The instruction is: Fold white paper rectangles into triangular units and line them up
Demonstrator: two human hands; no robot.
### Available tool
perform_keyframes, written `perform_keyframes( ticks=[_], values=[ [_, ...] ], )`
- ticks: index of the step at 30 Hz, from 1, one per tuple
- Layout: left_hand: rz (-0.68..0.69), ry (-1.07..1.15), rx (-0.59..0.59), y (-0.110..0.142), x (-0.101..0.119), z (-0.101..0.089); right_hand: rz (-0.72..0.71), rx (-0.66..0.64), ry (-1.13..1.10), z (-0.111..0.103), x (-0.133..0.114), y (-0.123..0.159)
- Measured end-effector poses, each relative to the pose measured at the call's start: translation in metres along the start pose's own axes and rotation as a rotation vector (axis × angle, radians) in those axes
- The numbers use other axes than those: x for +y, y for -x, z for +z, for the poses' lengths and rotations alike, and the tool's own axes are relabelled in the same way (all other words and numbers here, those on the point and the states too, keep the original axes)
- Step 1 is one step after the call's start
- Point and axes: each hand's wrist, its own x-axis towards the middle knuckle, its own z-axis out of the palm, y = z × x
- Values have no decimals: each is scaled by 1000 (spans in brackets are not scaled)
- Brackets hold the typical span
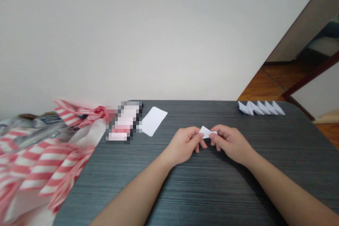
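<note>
The left hand (182,144) and right hand (230,143) pinch a small folded paper (208,132) at 12 o'clock; it is light and thin and bends easily, so hold it by its ends.

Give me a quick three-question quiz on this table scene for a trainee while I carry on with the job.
1. What is held between the left hand and the right hand?
2. True or false: the folded paper pieces stand in a row near the far right edge of the dark wood-grain table.
3. Which lies nearest the left hand? A) the flat white paper rectangle B) the folded paper pieces C) the pink-and-white striped bag

Key: 1. A small piece of white paper, pinched in the fingertips of both hands. 2. True. 3. A.
</note>
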Motion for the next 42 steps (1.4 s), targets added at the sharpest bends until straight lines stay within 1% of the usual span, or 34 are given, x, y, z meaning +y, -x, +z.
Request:
perform_keyframes(
  ticks=[8,13,20,22,25,30,35,42],
  values=[
    [0,53,11,-1,-5,2,-33,-5,22,-2,-8,1],
    [-1,29,-4,-1,-3,2,-39,-21,-3,1,-9,0],
    [4,23,8,0,-1,2,6,-137,-95,5,-9,1],
    [7,19,7,0,-1,2,12,-150,-117,5,-11,1],
    [13,9,12,0,-1,2,22,-147,-143,3,-12,1],
    [-22,22,47,0,-1,1,25,-116,-130,1,-11,0],
    [-22,-4,68,0,-2,1,37,-130,-179,1,-10,0],
    [-44,107,87,-2,-8,3,56,-97,-172,-1,-9,0]
  ],
)
